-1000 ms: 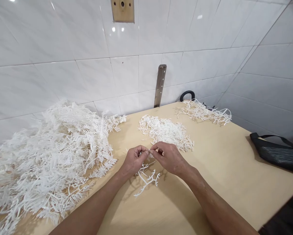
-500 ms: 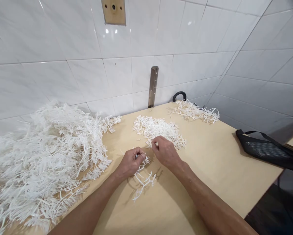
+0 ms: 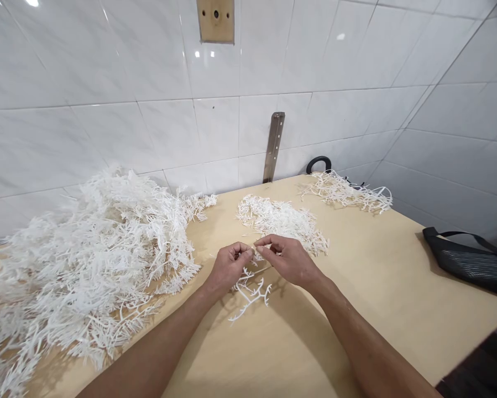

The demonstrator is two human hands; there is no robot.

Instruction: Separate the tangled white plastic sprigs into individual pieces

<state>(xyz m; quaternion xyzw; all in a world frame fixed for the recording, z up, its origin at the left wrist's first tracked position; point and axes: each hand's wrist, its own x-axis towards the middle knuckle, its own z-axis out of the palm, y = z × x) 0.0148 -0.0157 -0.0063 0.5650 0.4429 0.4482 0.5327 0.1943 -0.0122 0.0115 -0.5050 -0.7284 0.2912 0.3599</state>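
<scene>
My left hand (image 3: 232, 264) is closed in a pinch on a white branched plastic sprig (image 3: 254, 296), whose forked stems hang below my fingers over the table. My right hand (image 3: 288, 258) meets it from the right, thumb and index finger pinching at the sprig's upper end; the exact grip there is too small to make out. Just behind my hands lies a small heap of short white snippets (image 3: 281, 221). To the left spreads a large tangled pile of white branched sprigs (image 3: 107, 249).
A looser bunch of bare white stems (image 3: 348, 190) lies at the back right, near a black ring-shaped handle (image 3: 318, 163). A black mesh bag (image 3: 472, 257) rests by the table's right edge. Behind the tan tabletop (image 3: 381, 298), a metal bracket (image 3: 274, 146) is fixed to the tiled wall.
My right hand has moved from the snippet heap to my left fingertips, and its fingers now touch the sprig area. The whole view has shifted, so things appear farther right.
</scene>
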